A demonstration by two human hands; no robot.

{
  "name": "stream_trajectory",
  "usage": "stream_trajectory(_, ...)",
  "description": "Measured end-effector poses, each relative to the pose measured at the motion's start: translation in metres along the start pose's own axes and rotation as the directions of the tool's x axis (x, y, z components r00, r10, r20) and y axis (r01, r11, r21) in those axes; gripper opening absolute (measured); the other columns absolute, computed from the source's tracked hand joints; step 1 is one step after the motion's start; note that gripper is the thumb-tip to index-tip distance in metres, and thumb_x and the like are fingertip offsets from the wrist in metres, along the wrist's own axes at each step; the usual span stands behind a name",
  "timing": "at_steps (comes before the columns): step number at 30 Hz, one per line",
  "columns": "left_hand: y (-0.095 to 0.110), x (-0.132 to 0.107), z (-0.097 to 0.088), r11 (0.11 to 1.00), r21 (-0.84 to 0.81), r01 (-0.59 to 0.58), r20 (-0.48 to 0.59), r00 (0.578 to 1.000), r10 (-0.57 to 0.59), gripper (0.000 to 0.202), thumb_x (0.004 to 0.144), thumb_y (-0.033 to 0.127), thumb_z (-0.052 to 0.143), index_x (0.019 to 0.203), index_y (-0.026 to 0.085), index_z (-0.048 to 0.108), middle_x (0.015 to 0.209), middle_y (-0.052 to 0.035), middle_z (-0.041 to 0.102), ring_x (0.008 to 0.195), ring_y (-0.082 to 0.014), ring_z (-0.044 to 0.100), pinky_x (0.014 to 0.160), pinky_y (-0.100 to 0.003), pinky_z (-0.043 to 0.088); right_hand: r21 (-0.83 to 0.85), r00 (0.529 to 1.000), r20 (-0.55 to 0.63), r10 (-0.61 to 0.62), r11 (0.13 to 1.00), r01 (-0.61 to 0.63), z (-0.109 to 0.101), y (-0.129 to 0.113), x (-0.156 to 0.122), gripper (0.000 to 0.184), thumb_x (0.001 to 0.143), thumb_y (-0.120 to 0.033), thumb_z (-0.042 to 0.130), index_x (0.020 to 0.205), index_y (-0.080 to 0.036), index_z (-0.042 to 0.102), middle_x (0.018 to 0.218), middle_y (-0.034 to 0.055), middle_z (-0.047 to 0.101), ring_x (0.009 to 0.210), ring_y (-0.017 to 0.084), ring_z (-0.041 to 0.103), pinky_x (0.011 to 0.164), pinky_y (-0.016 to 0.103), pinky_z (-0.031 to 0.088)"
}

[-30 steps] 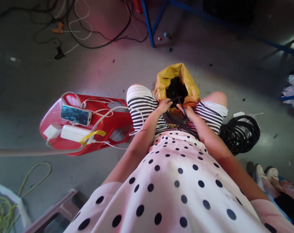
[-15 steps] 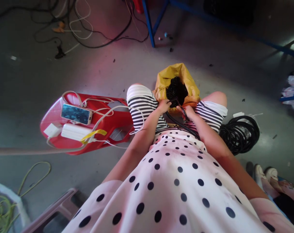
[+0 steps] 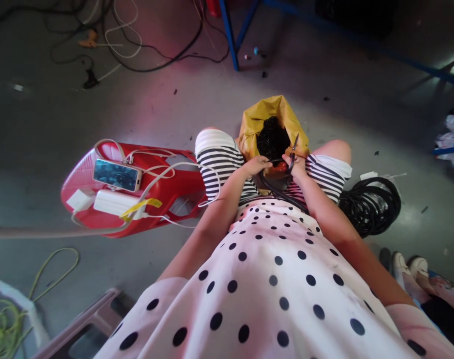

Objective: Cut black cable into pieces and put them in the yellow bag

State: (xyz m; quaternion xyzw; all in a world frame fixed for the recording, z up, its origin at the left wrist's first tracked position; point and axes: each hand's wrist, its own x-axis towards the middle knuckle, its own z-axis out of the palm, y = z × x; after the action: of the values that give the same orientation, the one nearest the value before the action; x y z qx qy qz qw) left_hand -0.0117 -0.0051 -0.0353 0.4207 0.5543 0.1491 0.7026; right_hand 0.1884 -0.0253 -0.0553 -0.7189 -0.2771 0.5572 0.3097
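Note:
I sit with a yellow bag (image 3: 257, 119) of black cut pieces between my knees. My left hand (image 3: 255, 164) is closed on a black cable (image 3: 269, 185) that runs back over my lap toward the coil at my right. My right hand (image 3: 296, 166) is closed on a pair of scissors (image 3: 293, 149) whose blades point up over the bag's mouth. The two hands are close together just in front of the bag.
A red plastic stool (image 3: 100, 219) at my left carries a phone (image 3: 116, 175), a white power bank and white leads. A black cable coil (image 3: 371, 205) lies on the floor at my right. Blue frame legs (image 3: 230, 37), loose wires, and another person's shoes (image 3: 412, 269) are nearby.
My right hand has lifted and turned, so the scissors' blades now stand up above the bag. My left hand has shifted slightly right along the cable.

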Motion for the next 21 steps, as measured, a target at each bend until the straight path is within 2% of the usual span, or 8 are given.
stream_trajectory(1, 0.000, 0.002, 0.000, 1.000, -0.003, -0.022, -0.114, 0.993, 0.022, 0.028, 0.091, 0.024, 0.081, 0.073, 0.017, 0.061, 0.059, 0.0040, 0.054, 0.053, -0.0092, 0.046, 0.056, -0.023, 0.037, -0.054, 1.000, -0.012, 0.005, 0.999, -0.006, 0.000, 0.002, 0.000, 0.049, 0.092, -0.061, 0.084, 0.078, -0.026, 0.053, 0.058, -0.0027, 0.058, 0.052, 0.016, 0.061, 0.048, 0.025, 0.049)
stream_trajectory(3, 0.002, 0.006, 0.000, 0.998, -0.003, -0.057, -0.303, 0.951, 0.053, 0.028, 0.093, 0.021, 0.074, 0.071, 0.019, 0.058, 0.057, 0.0058, 0.046, 0.055, -0.0102, 0.043, 0.058, -0.024, 0.036, -0.146, 0.998, 0.040, 0.047, 0.988, -0.040, -0.001, 0.005, 0.000, 0.053, 0.092, -0.070, 0.081, 0.079, -0.026, 0.056, 0.058, -0.0009, 0.059, 0.052, 0.017, 0.060, 0.048, 0.028, 0.048)
stream_trajectory(5, 0.003, 0.009, 0.000, 0.997, 0.016, -0.071, -0.373, 0.925, 0.072, 0.023, 0.094, 0.018, 0.070, 0.073, 0.019, 0.059, 0.059, 0.0053, 0.047, 0.060, -0.0120, 0.045, 0.061, -0.025, 0.037, -0.248, 0.982, 0.150, 0.112, 0.966, -0.072, -0.002, 0.007, 0.000, 0.056, 0.091, -0.075, 0.080, 0.081, -0.023, 0.062, 0.060, 0.0015, 0.062, 0.052, 0.018, 0.059, 0.051, 0.031, 0.048)
stream_trajectory(9, 0.006, 0.008, 0.001, 0.994, 0.043, -0.102, -0.359, 0.927, 0.111, 0.016, 0.094, 0.015, 0.066, 0.078, 0.017, 0.064, 0.065, 0.0037, 0.053, 0.070, -0.0143, 0.052, 0.069, -0.025, 0.041, -0.334, 0.963, 0.229, 0.142, 0.941, -0.059, -0.004, 0.008, -0.001, 0.061, 0.095, -0.078, 0.075, 0.089, -0.017, 0.068, 0.063, 0.0035, 0.064, 0.055, 0.019, 0.059, 0.057, 0.032, 0.048)
stream_trajectory(14, 0.006, 0.007, 0.002, 0.995, 0.058, -0.082, -0.356, 0.929, 0.097, 0.019, 0.096, 0.016, 0.066, 0.077, 0.018, 0.063, 0.062, 0.0044, 0.049, 0.062, -0.0132, 0.045, 0.065, -0.026, 0.037, -0.321, 0.955, 0.271, 0.117, 0.947, -0.025, -0.004, 0.000, -0.010, 0.065, 0.103, -0.076, 0.065, 0.082, -0.015, 0.065, 0.060, 0.0033, 0.060, 0.055, 0.016, 0.056, 0.058, 0.032, 0.043)
stream_trajectory(17, 0.006, 0.007, 0.002, 0.996, 0.046, -0.075, -0.338, 0.937, 0.086, 0.020, 0.096, 0.015, 0.065, 0.077, 0.018, 0.062, 0.060, 0.0050, 0.047, 0.059, -0.0125, 0.042, 0.063, -0.026, 0.035, -0.327, 0.949, 0.291, 0.124, 0.945, -0.023, -0.003, -0.005, -0.017, 0.066, 0.101, -0.079, 0.066, 0.077, -0.017, 0.063, 0.057, 0.0021, 0.057, 0.055, 0.015, 0.054, 0.056, 0.031, 0.042)
stream_trajectory(21, 0.007, 0.006, 0.003, 0.997, 0.018, -0.081, -0.301, 0.950, 0.083, 0.018, 0.095, 0.014, 0.065, 0.078, 0.018, 0.063, 0.062, 0.0049, 0.049, 0.063, -0.0130, 0.047, 0.066, -0.025, 0.039, -0.306, 0.950, 0.287, 0.125, 0.952, -0.033, -0.003, -0.008, -0.020, 0.065, 0.097, -0.082, 0.069, 0.079, -0.020, 0.064, 0.060, 0.0017, 0.059, 0.055, 0.017, 0.055, 0.052, 0.031, 0.044)
